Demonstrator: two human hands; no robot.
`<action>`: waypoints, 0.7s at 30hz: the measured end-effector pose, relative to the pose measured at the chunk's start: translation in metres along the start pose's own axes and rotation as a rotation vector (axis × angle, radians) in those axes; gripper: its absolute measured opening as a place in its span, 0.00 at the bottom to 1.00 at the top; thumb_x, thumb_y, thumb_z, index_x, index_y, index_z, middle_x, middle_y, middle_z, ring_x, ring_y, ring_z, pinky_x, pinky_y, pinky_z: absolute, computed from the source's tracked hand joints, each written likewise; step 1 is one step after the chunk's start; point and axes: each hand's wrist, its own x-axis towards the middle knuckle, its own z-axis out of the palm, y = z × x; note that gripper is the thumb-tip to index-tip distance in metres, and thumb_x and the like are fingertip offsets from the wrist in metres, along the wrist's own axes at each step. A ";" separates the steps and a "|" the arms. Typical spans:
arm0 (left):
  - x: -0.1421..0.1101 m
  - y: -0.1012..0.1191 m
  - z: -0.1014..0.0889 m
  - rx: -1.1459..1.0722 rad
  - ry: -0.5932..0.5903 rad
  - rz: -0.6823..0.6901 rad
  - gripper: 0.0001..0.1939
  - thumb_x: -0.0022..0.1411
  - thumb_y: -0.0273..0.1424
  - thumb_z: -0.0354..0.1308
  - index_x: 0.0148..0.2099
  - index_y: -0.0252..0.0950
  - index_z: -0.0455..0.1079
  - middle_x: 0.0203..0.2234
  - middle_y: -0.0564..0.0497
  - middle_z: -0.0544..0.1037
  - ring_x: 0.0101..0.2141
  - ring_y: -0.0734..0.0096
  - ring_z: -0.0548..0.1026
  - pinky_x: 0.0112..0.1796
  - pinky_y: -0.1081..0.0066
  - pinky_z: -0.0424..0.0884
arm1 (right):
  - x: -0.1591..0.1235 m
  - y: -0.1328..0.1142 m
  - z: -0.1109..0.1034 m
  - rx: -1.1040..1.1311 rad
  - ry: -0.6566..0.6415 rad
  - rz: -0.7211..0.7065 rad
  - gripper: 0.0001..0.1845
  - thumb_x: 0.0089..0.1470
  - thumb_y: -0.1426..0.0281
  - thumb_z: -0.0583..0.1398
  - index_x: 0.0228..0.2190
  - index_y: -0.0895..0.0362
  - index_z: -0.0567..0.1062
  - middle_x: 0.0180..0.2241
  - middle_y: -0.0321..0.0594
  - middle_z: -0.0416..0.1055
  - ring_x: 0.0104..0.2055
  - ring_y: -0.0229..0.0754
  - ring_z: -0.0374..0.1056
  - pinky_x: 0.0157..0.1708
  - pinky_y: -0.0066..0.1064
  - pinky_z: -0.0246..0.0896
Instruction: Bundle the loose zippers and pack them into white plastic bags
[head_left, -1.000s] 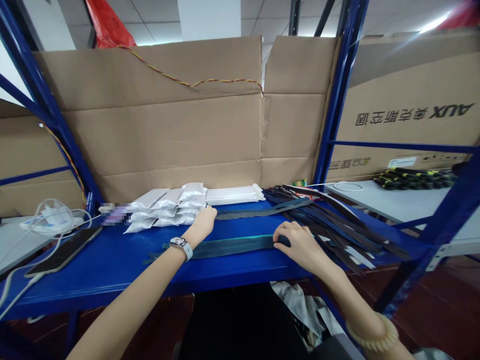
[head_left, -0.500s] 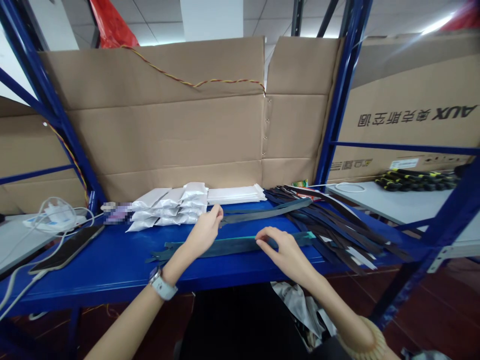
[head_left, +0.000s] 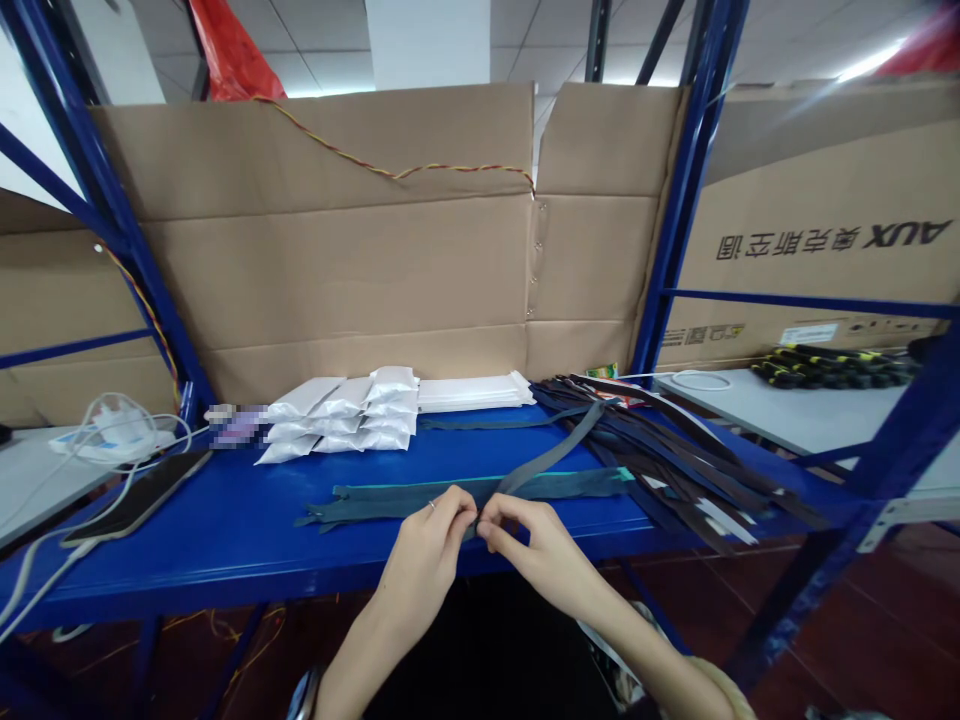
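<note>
My left hand [head_left: 435, 537] and my right hand [head_left: 529, 545] meet near the shelf's front edge, fingertips pinched on the end of a grey-green zipper [head_left: 551, 458]. From my fingers it slants up and right to the pile of dark zippers [head_left: 667, 455]. Between my fingertips the zipper's end is mostly covered. Just behind my hands, another teal zipper [head_left: 390, 497] lies flat across the blue shelf [head_left: 247, 530]. A thin dark zipper [head_left: 495, 423] stretches out further back, in front of the white packets.
Stacked white packets [head_left: 341, 410] and flat white bags [head_left: 472, 390] line the cardboard back wall [head_left: 360, 270]. To the left lie a phone [head_left: 139, 497] and white cables [head_left: 112, 430]. Blue posts [head_left: 690, 190] frame the shelf. Black-yellow tools [head_left: 832, 366] sit at right.
My left hand has come down and right, drawing the zipper's end toward the front edge. My right hand has moved left and down to meet it, and both now pinch the zipper.
</note>
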 end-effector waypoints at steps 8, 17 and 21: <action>-0.002 -0.031 -0.061 0.161 0.329 -0.151 0.09 0.63 0.38 0.48 0.36 0.41 0.65 0.21 0.56 0.70 0.23 0.72 0.70 0.26 0.74 0.62 | 0.007 0.032 -0.038 -0.517 0.268 -0.012 0.08 0.58 0.70 0.55 0.28 0.54 0.70 0.28 0.35 0.71 0.32 0.42 0.66 0.38 0.35 0.51; -0.020 -0.108 -0.143 0.247 0.591 -0.330 0.10 0.59 0.40 0.52 0.36 0.39 0.66 0.23 0.56 0.73 0.26 0.71 0.73 0.27 0.76 0.66 | 0.007 0.070 -0.105 -0.784 0.465 0.045 0.11 0.54 0.63 0.56 0.24 0.53 0.73 0.33 0.42 0.69 0.38 0.49 0.64 0.36 0.38 0.57; -0.021 -0.122 -0.141 0.298 0.520 -0.338 0.11 0.59 0.41 0.51 0.37 0.39 0.67 0.23 0.55 0.74 0.25 0.70 0.74 0.28 0.76 0.67 | 0.007 0.071 -0.104 -0.772 0.431 -0.023 0.10 0.52 0.67 0.55 0.21 0.54 0.69 0.43 0.42 0.69 0.42 0.49 0.64 0.39 0.37 0.57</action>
